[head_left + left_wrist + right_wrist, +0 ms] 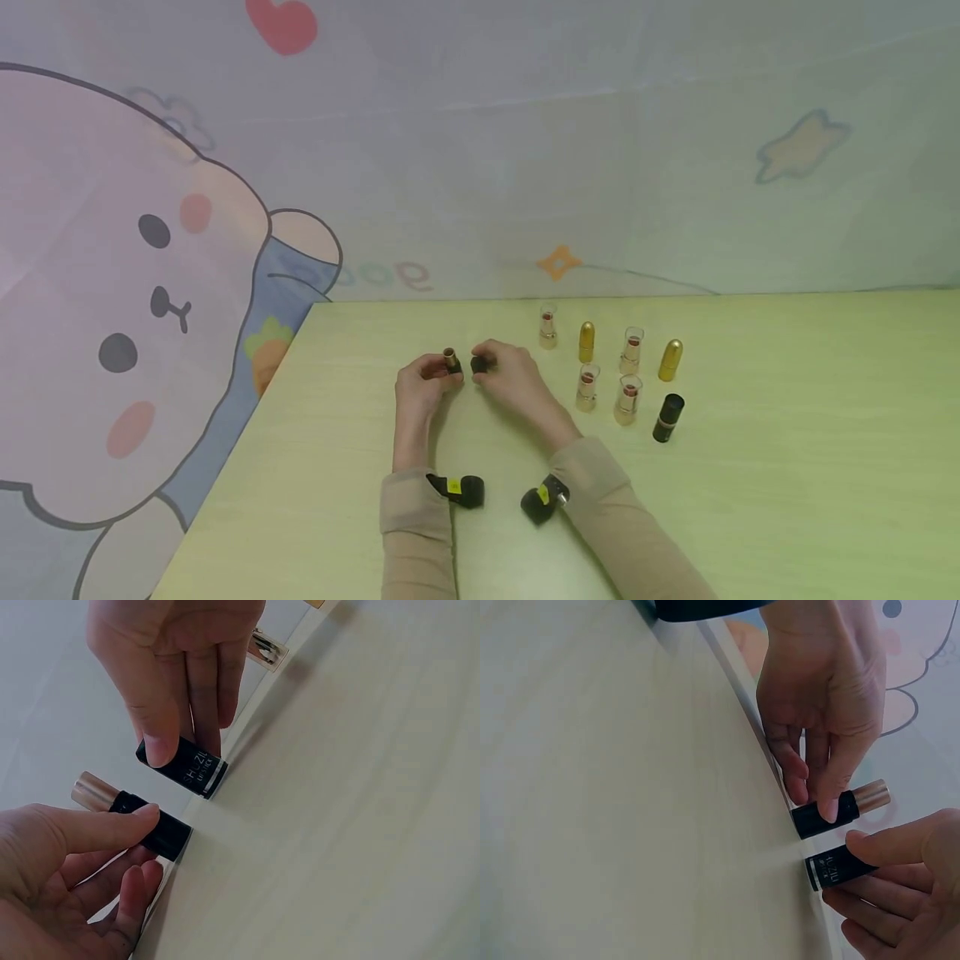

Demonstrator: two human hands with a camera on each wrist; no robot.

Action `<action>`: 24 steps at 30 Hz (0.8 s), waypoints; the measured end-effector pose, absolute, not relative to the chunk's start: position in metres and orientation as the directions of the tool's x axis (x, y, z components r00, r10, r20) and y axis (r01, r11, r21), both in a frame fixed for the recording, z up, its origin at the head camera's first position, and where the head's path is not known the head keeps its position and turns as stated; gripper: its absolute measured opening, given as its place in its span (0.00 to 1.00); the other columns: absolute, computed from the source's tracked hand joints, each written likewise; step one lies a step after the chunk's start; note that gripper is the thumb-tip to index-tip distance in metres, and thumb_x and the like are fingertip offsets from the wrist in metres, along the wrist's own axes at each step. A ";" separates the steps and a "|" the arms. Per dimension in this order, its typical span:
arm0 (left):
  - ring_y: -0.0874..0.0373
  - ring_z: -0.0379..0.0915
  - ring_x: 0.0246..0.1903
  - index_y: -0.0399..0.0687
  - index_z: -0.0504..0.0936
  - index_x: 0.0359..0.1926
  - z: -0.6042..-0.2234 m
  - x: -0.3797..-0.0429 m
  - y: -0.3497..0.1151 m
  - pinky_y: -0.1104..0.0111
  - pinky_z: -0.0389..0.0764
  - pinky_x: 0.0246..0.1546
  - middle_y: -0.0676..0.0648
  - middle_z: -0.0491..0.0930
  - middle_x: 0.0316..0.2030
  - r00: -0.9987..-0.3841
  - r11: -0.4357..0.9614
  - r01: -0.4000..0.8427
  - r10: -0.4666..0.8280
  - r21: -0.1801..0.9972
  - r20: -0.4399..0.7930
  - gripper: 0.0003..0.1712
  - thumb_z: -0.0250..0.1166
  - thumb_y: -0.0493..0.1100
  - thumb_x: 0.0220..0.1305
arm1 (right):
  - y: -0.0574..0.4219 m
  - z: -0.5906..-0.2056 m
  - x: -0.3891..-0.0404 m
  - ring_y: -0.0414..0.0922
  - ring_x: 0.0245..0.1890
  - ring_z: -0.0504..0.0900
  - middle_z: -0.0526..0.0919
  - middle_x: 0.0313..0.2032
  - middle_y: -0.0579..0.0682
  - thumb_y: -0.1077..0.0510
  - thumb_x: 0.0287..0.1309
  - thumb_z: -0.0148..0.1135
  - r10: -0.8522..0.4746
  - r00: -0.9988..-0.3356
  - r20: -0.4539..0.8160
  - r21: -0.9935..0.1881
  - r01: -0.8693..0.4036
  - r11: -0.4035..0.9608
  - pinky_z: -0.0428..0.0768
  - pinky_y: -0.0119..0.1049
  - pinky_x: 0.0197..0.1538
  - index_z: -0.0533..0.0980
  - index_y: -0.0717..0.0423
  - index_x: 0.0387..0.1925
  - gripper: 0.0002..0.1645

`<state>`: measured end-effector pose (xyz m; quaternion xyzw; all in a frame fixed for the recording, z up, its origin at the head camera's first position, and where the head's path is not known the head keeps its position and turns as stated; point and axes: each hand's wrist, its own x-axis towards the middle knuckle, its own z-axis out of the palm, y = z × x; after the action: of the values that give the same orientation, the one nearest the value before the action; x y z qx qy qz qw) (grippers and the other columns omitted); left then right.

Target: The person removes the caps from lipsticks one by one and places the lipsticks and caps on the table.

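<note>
Pinching | left fingers [131,900]: black cylindrical lipstick base [166,838], smooth gold tube [95,792] | right fingers [202,690]: lettered black cap [184,766]

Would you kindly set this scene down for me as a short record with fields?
left hand: left hand pinches a black tube base with its gold-coloured inner tube exposed
right hand: right hand pinches a black cap with pale lettering
cap and base: close together, apart
right of the hands: four lipsticks with clear covers, two gold round-topped tubes, one black tube
surface: pale table
behind: cloth backdrop with cartoon prints
</note>
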<state>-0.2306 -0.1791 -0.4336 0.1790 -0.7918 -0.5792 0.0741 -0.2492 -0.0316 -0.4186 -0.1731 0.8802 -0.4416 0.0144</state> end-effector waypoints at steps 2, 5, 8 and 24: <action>0.50 0.78 0.45 0.40 0.84 0.45 -0.433 -0.230 -0.178 0.67 0.77 0.45 0.40 0.84 0.43 -0.924 0.267 -0.200 -0.372 0.943 -0.091 0.19 0.72 0.30 0.49 | -0.031 -0.416 -0.248 0.53 0.55 0.80 0.84 0.50 0.57 0.62 0.54 0.67 -0.319 -0.941 0.117 -0.775 -0.287 0.563 0.75 0.48 0.61 0.77 0.58 0.53 0.22; 0.50 0.78 0.45 0.39 0.84 0.45 -0.432 -0.229 -0.178 0.66 0.76 0.46 0.39 0.84 0.42 -0.923 0.272 -0.206 -0.373 0.940 -0.094 0.19 0.72 0.30 0.49 | -0.030 -0.412 -0.246 0.54 0.57 0.79 0.82 0.53 0.56 0.60 0.56 0.66 -0.325 -0.940 0.105 -0.767 -0.284 0.575 0.74 0.48 0.62 0.76 0.57 0.54 0.23; 0.50 0.77 0.45 0.41 0.84 0.46 -0.432 -0.229 -0.179 0.65 0.75 0.48 0.40 0.84 0.42 -0.924 0.285 -0.214 -0.370 0.934 -0.099 0.19 0.71 0.30 0.49 | -0.029 -0.407 -0.244 0.54 0.60 0.77 0.81 0.56 0.56 0.60 0.58 0.64 -0.332 -0.939 0.093 -0.766 -0.280 0.579 0.73 0.48 0.63 0.75 0.57 0.56 0.23; 0.45 0.74 0.56 0.43 0.81 0.52 -0.429 -0.223 -0.183 0.55 0.72 0.61 0.40 0.81 0.53 -0.943 0.303 -0.159 -0.328 0.940 -0.054 0.25 0.72 0.31 0.50 | -0.028 -0.389 -0.237 0.54 0.65 0.71 0.75 0.63 0.55 0.55 0.61 0.62 -0.322 -0.939 0.124 -0.712 -0.310 0.630 0.70 0.49 0.66 0.70 0.56 0.63 0.28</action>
<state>-0.2235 -0.1826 -0.4295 0.1517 -0.8038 -0.5705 0.0740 -0.2369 -0.0276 -0.3889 -0.1751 0.9026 -0.3931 0.0078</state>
